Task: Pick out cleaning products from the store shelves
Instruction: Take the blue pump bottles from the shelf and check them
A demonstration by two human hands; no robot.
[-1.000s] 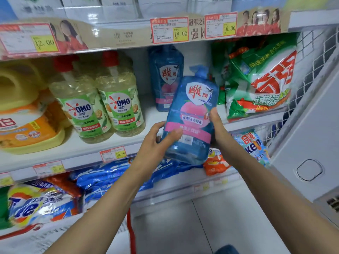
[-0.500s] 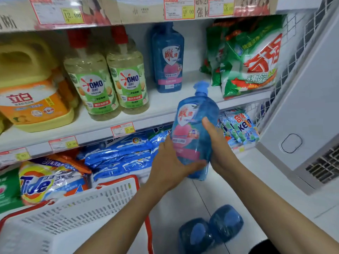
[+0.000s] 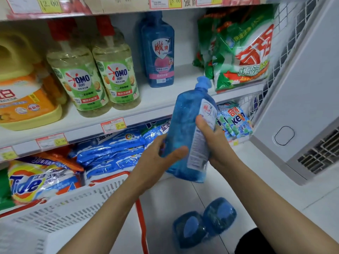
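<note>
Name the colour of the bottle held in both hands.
The bottle is translucent blue; the head view shows it best.

A single wide-angle head-worn view looks forward and down, close to the shelf (image 3: 157, 97) filling the upper left of the frame; the bottle (image 3: 181, 129) sits centre, near the lens, floor (image 3: 247, 182) lower right.

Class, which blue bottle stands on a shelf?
The upright bottle beside the OMO bottles. The held bottle is gripped by left hand and right hand; two floor bottles sit below.
</note>
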